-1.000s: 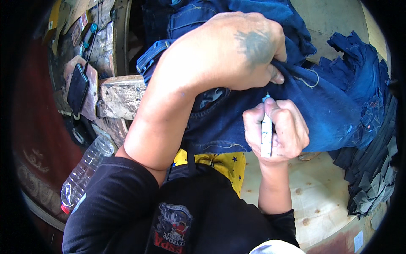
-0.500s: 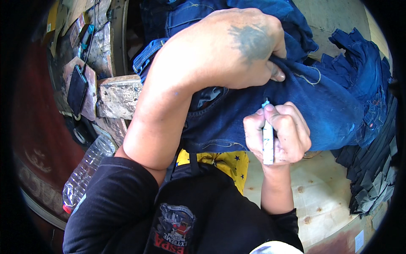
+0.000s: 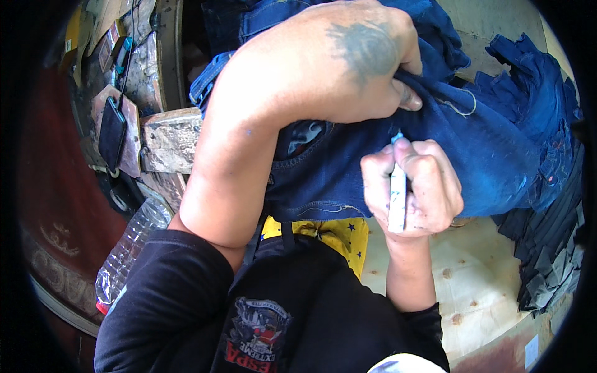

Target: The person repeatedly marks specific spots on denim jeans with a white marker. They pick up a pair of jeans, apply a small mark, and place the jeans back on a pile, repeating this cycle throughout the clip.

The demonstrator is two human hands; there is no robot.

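Dark blue denim jeans (image 3: 472, 155) are spread in front of me, with loose pale threads and an opening at the left. My left hand (image 3: 364, 62) reaches across them, bent at the wrist, thumb and fingers closed on a fold of the denim. Just nearer to me, my right hand (image 3: 420, 183) grips a slim white pen-like tool (image 3: 397, 199) with a light blue tip. The tip points away from me, at the cloth below my left thumb; whether it touches, I cannot tell. The tool's exact kind does not show.
A wooden beam (image 3: 168, 140) and a worn bench lie at the left, with a dark phone-like slab (image 3: 112, 137) and a cable. A clear plastic bottle (image 3: 134, 248) lies by my left arm. More jeans (image 3: 516, 87) and dark cloth (image 3: 547, 255) are heaped at the right.
My right hand and the white tool have shifted slightly away from me and to the right. My left hand keeps its hold on the denim, with only a slight shift.
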